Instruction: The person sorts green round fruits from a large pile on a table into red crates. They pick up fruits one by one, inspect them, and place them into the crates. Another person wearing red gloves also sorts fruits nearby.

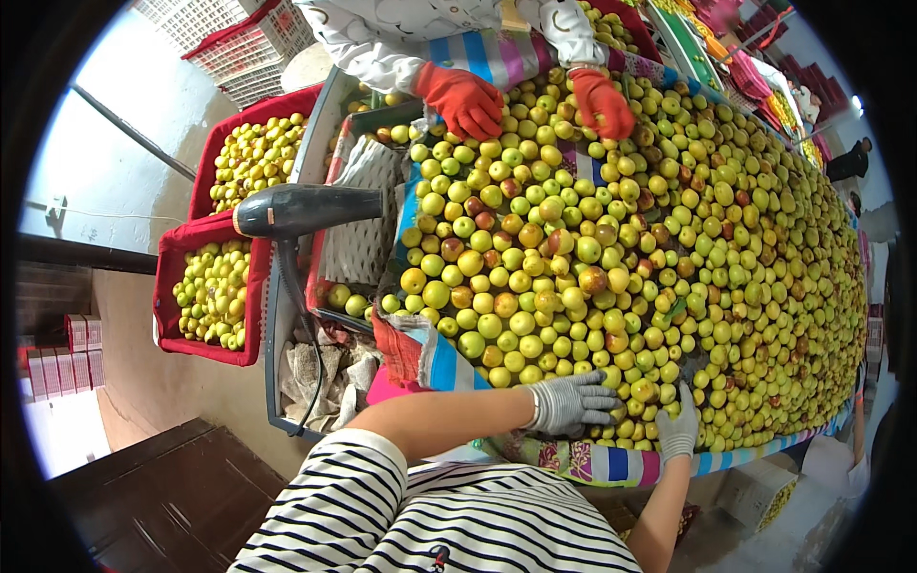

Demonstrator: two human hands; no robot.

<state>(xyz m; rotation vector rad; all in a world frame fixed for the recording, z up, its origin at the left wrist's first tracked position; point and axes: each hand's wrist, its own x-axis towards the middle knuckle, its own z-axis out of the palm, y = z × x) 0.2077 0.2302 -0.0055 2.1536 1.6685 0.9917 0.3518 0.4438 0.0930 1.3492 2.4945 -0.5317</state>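
Observation:
A broad heap of jujubes [583,277], small round yellow-green fruits with some red-brown patches, covers a table lined with striped cloth [611,466]. My left hand [571,403], in a grey glove, lies on the fruits at the near edge, fingers stretched out to the right and nothing gripped. Just right of it, my right hand [679,427], also gloved in grey, rests among the jujubes with fingers pointing away from me and apart. Its fingertips are partly lost among the fruits.
Across the table a person's red-gloved hands [464,103] touch the heap. A black hair dryer [310,210] stands at its left end beside white foam netting [358,205]. Red-lined crates [164,296] of jujubes sit farther left. Stacked white crates [248,57] stand behind.

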